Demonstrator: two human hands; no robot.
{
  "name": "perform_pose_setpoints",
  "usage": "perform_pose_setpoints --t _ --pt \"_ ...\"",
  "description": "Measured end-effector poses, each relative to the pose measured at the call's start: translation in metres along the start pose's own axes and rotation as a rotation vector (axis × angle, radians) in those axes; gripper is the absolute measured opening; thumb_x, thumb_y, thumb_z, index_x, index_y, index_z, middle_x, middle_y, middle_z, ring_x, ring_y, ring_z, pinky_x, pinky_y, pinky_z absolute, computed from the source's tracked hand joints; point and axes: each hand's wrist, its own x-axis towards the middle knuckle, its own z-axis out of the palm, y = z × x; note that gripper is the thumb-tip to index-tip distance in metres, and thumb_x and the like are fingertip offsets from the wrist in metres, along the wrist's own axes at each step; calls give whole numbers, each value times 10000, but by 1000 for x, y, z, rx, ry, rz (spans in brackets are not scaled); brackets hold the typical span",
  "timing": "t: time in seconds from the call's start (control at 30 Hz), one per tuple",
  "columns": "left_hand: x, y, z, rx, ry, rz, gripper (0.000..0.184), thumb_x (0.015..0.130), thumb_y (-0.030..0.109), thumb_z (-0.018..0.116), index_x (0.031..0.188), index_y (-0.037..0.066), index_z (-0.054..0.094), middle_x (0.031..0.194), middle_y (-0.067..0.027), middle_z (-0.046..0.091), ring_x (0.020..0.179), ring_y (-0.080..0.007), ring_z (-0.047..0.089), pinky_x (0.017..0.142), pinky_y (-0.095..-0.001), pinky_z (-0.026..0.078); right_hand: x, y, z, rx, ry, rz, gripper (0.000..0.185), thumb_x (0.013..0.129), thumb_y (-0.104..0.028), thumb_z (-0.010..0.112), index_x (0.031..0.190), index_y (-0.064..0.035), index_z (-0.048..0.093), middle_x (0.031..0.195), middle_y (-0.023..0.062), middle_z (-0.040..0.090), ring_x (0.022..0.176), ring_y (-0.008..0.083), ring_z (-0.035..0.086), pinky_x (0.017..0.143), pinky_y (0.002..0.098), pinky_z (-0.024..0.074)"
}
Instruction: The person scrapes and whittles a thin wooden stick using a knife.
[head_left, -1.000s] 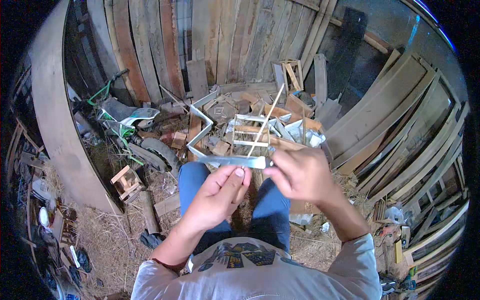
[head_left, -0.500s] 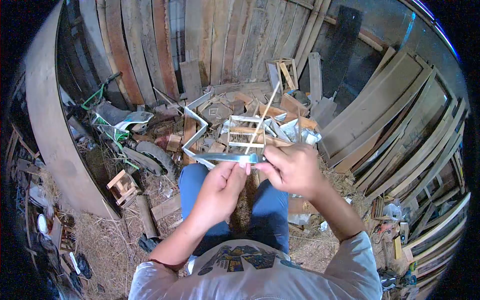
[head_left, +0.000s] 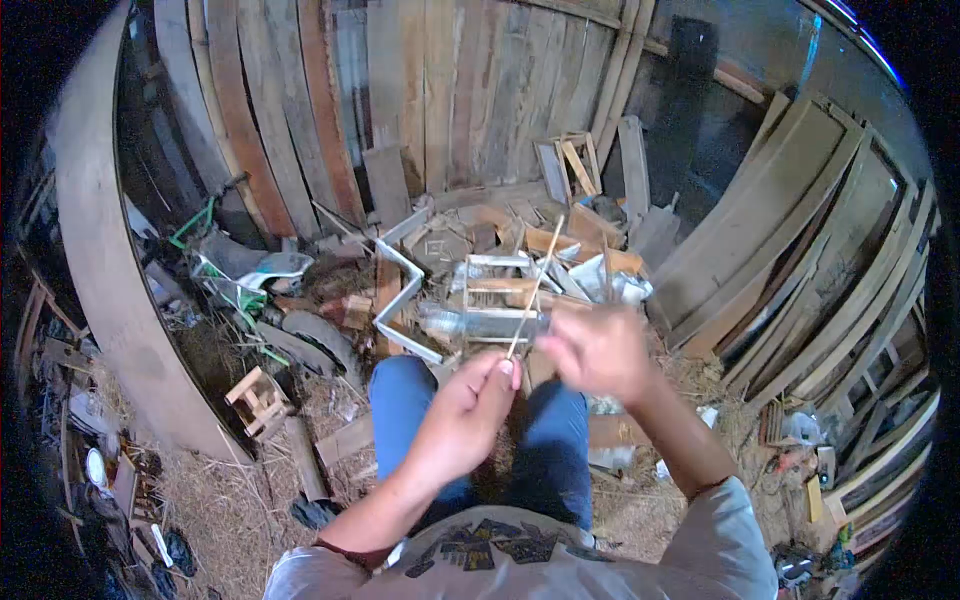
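Observation:
My left hand (head_left: 468, 412) is closed around the lower end of a thin, pale wooden stick (head_left: 549, 250), with the thumb pressed along it. The stick points up and away, leaning a little to the right. A knife (head_left: 470, 322) is gripped in my right hand (head_left: 605, 352), just above and right of the left one. Its broad blade reaches leftward across the stick and is smeared by motion. Whether the edge touches the stick I cannot tell. Fingers cover most of the knife's handle.
Beyond my knees lie a small slatted wooden frame (head_left: 500, 262), a zigzag pale strip (head_left: 412, 275) and scrap wood. A green-and-white motorbike (head_left: 245, 275) stands left, near a small wooden block frame (head_left: 258, 402). Boards (head_left: 775, 220) lean on the right; straw covers the floor.
My right hand has shifted slightly up and away with the knife, which is now blurred. The blade sits farther from my left fingers. The view has tilted a little, and the stick's tip appears lower.

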Motion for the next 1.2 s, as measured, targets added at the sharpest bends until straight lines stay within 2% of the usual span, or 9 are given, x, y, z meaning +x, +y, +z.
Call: perform_pose_setpoints --t 0.1,0.3,0.43,0.5,0.7,0.77,0.87,0.97,1.2 --pt "8 -9 7 -122 72 23 241 1113 220 426 919 124 531 652 113 372 515 -1 293 462 -209 209 -8 9 18 34 -41 -145 315 889 -300 710 758 -89 516 546 109 506 489 330 562 499 437 444" --pt "20 -13 1 -101 91 -31 234 1112 258 431 941 130 525 610 109 345 456 -6 283 401 -223 186 -5 34 34 -36 -34 -160 327 872 -371 738 771 -120 554 546 91 557 490 309 592 499 438 472" --pt "35 -15 -5 -153 134 -179 220 1105 183 433 923 88 514 690 82 380 607 -23 346 534 -228 296 3 48 55 29 -43 103 370 889 -397 730 747 -119 532 547 81 559 496 297 612 488 431 477" --pt "38 -23 -7 -104 149 -146 218 1104 180 433 924 87 513 690 79 379 608 -26 344 532 -232 295 -2 32 58 19 -9 -41 340 893 -400 722 775 -123 566 561 89 576 501 294 621 488 424 483" --pt "50 -33 -15 23 171 -140 234 1104 169 421 910 80 518 702 70 384 627 -36 348 539 -243 298 -1 42 74 9 44 -10 378 863 -374 738 693 -125 511 513 69 522 452 294 567 459 412 442" --pt "46 -39 -14 -119 111 -94 231 1112 257 434 941 133 526 634 100 375 480 -11 302 418 -220 198 -2 42 67 -35 22 -12 382 865 -375 737 693 -123 508 523 68 531 464 291 577 460 408 444" --pt "43 -39 -11 -148 110 -142 222 1112 269 435 956 138 522 625 103 367 466 -11 298 402 -219 192 -5 59 59 -50 -115 11 355 885 -413 722 743 -125 571 561 70 591 496 290 621 496 415 491" --pt "40 -26 -9 -176 136 -199 252 1106 209 429 909 88 529 688 79 398 590 -20 340 511 -232 291 -6 45 64 -42 5 64 355 884 -341 730 697 -125 521 520 77 508 455 288 556 495 404 452" --pt "16 -20 -14 -184 85 -151 235 1114 233 418 937 110 513 641 91 362 518 -18 312 457 -230 251 4 37 54 -16 17 17 364 893 -345 721 713 -103 518 538 111 512 463 321 559 484 423 453"
